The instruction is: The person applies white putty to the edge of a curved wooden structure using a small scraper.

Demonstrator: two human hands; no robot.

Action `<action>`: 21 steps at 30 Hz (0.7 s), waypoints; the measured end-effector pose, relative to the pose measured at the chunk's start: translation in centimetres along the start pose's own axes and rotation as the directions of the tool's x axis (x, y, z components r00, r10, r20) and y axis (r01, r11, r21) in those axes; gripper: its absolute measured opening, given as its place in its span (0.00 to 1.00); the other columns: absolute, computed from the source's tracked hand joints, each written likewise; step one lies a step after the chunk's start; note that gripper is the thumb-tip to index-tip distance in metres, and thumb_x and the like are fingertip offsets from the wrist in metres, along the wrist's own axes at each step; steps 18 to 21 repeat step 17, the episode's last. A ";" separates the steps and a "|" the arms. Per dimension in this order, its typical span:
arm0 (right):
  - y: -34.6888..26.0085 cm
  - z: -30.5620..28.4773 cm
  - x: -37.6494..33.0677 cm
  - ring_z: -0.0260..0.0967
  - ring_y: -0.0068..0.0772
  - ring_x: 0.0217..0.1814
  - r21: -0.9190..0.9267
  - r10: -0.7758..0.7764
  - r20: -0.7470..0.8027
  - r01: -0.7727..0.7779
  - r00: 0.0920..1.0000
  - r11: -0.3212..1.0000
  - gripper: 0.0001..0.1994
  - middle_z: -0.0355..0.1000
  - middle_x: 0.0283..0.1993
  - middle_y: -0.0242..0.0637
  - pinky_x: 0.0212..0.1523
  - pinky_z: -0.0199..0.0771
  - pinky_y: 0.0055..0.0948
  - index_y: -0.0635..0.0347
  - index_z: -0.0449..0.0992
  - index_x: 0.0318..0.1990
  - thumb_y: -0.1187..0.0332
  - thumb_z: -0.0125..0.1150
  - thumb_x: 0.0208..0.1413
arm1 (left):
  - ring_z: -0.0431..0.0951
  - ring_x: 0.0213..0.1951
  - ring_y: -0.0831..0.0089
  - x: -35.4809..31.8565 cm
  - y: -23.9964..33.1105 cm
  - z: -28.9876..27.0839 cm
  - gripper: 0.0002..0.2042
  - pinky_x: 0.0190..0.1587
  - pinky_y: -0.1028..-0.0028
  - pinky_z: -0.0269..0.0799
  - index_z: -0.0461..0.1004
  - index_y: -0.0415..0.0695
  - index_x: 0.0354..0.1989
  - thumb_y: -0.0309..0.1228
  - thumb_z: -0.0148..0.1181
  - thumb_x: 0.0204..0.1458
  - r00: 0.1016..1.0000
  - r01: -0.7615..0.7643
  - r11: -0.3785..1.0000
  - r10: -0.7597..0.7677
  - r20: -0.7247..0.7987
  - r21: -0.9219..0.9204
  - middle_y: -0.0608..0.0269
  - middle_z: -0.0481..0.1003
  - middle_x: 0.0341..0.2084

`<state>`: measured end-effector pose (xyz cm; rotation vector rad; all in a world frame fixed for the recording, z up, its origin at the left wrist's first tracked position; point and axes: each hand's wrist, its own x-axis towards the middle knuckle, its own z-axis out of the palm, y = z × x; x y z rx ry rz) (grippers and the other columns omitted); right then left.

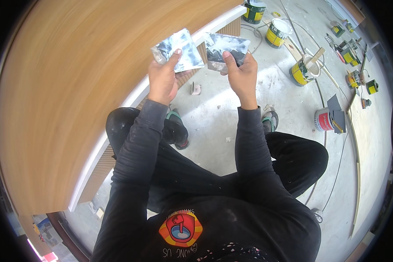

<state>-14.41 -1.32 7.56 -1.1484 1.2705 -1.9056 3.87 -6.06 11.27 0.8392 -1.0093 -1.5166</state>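
Note:
My left hand (162, 83) is closed on a flat, squarish putty spreader (185, 52), its thumb pressed on the upper face. White and bluish-grey paste is smeared over that face. In my right hand (243, 81) is a second putty spreader (228, 43), dark under streaks of white paste and gripped between thumb and fingers. The two spreaders are held side by side with a narrow gap between them, above the edge of a wood-faced panel (83, 78). My fingers beneath both spreaders are mostly hidden.
The panel curves along my left with a white edge strip (139, 89). To the right stand a white-topped paint bucket (278, 32), a bucket with a stick (305, 70) and a red-and-white bucket (324, 120). Cables (323, 98) cross the grey floor (209, 131). A small scrap (195, 89) lies between my feet.

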 end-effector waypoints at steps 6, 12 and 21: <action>-0.7 -0.8 0.3 0.78 0.33 0.40 0.577 0.273 0.129 -0.296 0.953 0.762 0.17 0.78 0.44 0.42 0.43 0.81 0.30 0.70 0.72 0.52 0.71 0.65 0.58 | 0.77 0.34 0.83 2.4 -1.4 -4.6 0.18 0.29 0.81 0.74 0.72 0.45 0.52 0.44 0.61 0.61 0.889 0.368 0.883 -0.241 0.390 -0.293 0.65 0.77 0.37; -3.2 1.8 -2.6 0.79 0.25 0.41 0.489 0.217 0.726 -0.711 0.653 0.505 0.23 0.78 0.47 0.41 0.40 0.81 0.21 0.71 0.71 0.56 0.69 0.68 0.56 | 0.75 0.30 0.75 -1.5 -0.7 -0.4 0.27 0.32 0.77 0.71 0.66 0.46 0.54 0.55 0.56 0.58 0.877 0.440 0.815 -0.299 0.377 -0.377 0.61 0.75 0.36; -5.3 5.0 -4.3 0.77 0.27 0.54 0.457 0.262 0.736 -0.743 0.625 0.489 0.25 0.77 0.51 0.40 0.49 0.78 0.17 0.70 0.70 0.59 0.68 0.68 0.57 | 0.67 0.57 0.64 0.1 -1.8 -4.7 0.23 0.58 0.70 0.68 0.63 0.49 0.66 0.42 0.52 0.65 0.879 0.259 0.965 -0.217 0.424 -0.042 0.64 0.68 0.57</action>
